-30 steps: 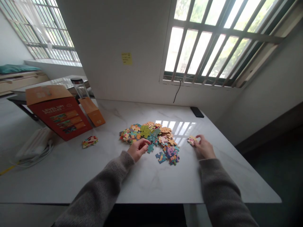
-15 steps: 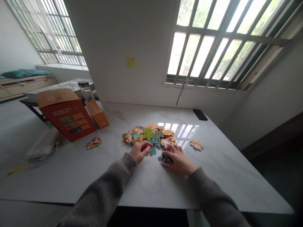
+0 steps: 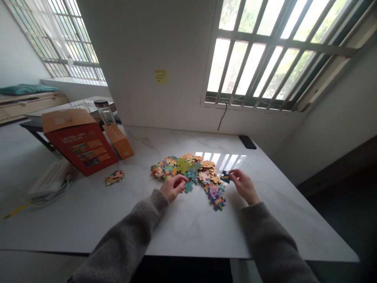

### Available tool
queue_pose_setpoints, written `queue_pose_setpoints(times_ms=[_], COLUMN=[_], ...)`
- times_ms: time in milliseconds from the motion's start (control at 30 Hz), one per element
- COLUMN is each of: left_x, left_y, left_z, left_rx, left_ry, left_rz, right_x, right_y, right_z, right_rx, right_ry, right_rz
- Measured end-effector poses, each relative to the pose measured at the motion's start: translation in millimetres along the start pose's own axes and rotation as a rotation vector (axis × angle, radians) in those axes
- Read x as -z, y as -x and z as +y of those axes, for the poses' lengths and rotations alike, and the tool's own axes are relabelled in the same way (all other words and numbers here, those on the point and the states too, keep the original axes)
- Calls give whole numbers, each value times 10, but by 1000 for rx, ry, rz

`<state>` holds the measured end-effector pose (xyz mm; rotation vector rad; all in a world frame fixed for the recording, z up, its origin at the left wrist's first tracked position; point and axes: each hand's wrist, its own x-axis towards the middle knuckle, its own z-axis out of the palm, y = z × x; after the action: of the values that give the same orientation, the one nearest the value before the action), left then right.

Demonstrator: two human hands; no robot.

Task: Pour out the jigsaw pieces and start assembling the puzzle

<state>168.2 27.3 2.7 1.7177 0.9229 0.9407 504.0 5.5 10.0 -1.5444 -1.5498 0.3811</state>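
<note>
My right hand (image 3: 244, 186) pinches a dark blue puzzle piece (image 3: 225, 176) by its right edge, above the table just right of the pile. My left hand (image 3: 173, 188) rests at the pile's front edge, its fingers curled and closed. Whatever those fingers may hold is hidden. Close to them lie teal puzzle pieces (image 3: 188, 186). The pile of puzzle pieces (image 3: 169, 168) spreads across the table's middle, with a lime green piece (image 3: 182, 165) on top. Purple and multicoloured pieces (image 3: 216, 194) trail from its right end towards me.
A small cluster of pieces (image 3: 115, 177) lies at the left. Behind it stand a red puzzle box (image 3: 85, 147) and a smaller orange box (image 3: 118, 141). A white power strip with cable (image 3: 48, 182) is far left. A black phone (image 3: 247, 142) lies at the table's back right.
My right hand has moved right and away from me, carrying the dark blue piece. Purple pieces it covered now show, and the small cluster at right is hidden. My left hand is nearly still.
</note>
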Motion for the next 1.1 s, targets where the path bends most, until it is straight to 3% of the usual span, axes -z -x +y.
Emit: queue_pose_setpoints(times_ms=[100,200,333,467,567,767,1000,1100], left_x=[3,9,-36,-167,-234,-182,-171,-123], left_y=[7,3,-2,25,43,15,7,56], left_z=[-3,-3,22,64,86,60,48,84], left_rx=[-7,-7,-20,-57,-11,54,29,-6], left_ry=[5,4,10,120,263,396,355,238], left_rz=[-11,-16,-20,-100,-143,-55,-69,-48], right_x=[240,257,-79,-570,-792,-853,-868,-845], right_y=[-80,-63,66,265,362,402,453,467], right_z=[273,271,-123,-625,-840,-864,-847,-855], right_rx=[-159,-185,-109,18,62,67,106,107], right_ry=[-120,-251,-374,-411,-454,-527,-492,-458], right_rz=[111,144,94,-117,-181,-223,-274,-285])
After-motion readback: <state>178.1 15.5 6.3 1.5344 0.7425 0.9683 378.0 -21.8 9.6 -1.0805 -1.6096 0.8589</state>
